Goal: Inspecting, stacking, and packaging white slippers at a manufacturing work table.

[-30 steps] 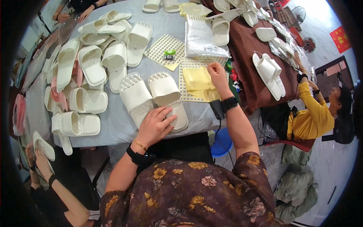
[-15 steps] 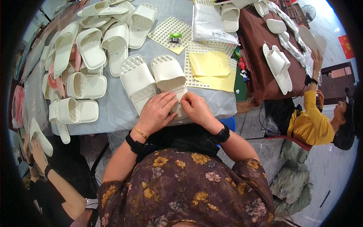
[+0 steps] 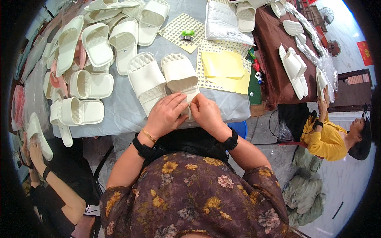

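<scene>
Two white slide slippers lie side by side at the table's front edge, toes pointing away from me. My left hand [image 3: 168, 113] is closed over the heel part of the right slipper [image 3: 179, 75], fingers together on its footbed and thumb bent inward. The left slipper [image 3: 146, 77] lies against the back of that hand. My right hand [image 3: 205, 113] is pinched, thumb and forefinger meeting over the same heel beside the left fingertips. Whatever sits in the pinch is too small to make out. Both hands hide much of that heel.
A heap of white slippers [image 3: 97, 45] covers the table's left side. Number-sticker sheets [image 3: 224, 85], yellow backing paper [image 3: 222, 63] and a white packet [image 3: 226, 23] lie to the right. Co-workers handle slippers at far left and far right; a blue bin [image 3: 239, 129] stands below the edge.
My hands keep nearly the same grip at the slipper's heel, the right fingers shifting slightly. The co-worker in yellow has lowered a raised arm to a slipper at the brown table's edge.
</scene>
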Demonstrator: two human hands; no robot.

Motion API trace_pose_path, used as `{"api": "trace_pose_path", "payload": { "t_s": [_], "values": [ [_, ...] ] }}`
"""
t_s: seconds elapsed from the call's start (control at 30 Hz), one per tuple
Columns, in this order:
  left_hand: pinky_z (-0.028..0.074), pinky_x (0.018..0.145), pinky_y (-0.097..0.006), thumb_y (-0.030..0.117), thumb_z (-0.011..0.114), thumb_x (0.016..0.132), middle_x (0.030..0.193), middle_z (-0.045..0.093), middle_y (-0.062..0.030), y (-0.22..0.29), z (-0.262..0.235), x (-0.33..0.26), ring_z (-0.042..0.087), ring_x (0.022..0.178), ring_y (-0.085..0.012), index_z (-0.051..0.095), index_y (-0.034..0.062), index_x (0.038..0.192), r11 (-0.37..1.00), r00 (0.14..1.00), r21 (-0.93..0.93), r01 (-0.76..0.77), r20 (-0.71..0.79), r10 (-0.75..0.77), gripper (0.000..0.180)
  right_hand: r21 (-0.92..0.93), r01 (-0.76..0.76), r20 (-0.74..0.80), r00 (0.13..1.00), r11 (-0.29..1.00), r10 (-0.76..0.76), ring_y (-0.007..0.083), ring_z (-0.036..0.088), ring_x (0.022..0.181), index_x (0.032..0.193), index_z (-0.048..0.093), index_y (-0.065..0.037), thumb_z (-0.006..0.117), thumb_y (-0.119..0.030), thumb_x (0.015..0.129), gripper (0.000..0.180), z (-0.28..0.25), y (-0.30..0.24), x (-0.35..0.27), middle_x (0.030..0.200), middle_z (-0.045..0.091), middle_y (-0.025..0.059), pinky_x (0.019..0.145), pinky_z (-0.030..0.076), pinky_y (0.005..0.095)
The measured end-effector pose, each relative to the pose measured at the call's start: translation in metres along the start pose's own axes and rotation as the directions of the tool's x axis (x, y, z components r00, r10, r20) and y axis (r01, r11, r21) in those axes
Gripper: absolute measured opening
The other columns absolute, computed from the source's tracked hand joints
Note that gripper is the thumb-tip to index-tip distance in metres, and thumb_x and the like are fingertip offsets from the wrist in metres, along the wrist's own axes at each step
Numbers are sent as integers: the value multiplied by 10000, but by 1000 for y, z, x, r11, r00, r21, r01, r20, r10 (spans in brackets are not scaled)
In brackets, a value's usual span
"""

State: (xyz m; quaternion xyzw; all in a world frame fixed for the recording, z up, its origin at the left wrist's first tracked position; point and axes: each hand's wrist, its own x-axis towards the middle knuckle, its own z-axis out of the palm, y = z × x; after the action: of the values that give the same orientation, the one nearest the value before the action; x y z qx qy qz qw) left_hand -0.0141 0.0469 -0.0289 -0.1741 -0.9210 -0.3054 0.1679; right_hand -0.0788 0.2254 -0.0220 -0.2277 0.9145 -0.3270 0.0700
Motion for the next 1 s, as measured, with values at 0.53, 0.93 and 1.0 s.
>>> {"api": "trace_pose_path", "payload": {
  "t_s": [0.53,0.93,1.0],
  "values": [
    [454,1002,-459,173,751,790,1234,620,-101,7,-14,0,555,1217,-333,710,120,1022,987,994,124,-106,-7,107,242,237,-118,-81,987,964,140,257,622,582,965,602,-10,635,-123,883,144,-11,19,10,634,624,137,562,475,382],
    [392,943,-492,377,726,828,1191,551,-219,13,-14,16,490,1087,-415,673,49,1146,900,921,212,381,-172,-350,460,347,-114,-77,986,931,150,205,547,515,994,630,-12,644,-126,886,158,-23,27,6,588,564,118,524,428,348],
    [380,952,-501,394,729,822,1164,549,-219,8,-1,21,486,1093,-412,650,31,1160,875,909,255,412,-171,-379,502,370,-92,-78,988,924,130,199,544,511,992,631,-14,646,-121,884,153,-20,33,5,587,565,115,517,422,345]
  ]
}}
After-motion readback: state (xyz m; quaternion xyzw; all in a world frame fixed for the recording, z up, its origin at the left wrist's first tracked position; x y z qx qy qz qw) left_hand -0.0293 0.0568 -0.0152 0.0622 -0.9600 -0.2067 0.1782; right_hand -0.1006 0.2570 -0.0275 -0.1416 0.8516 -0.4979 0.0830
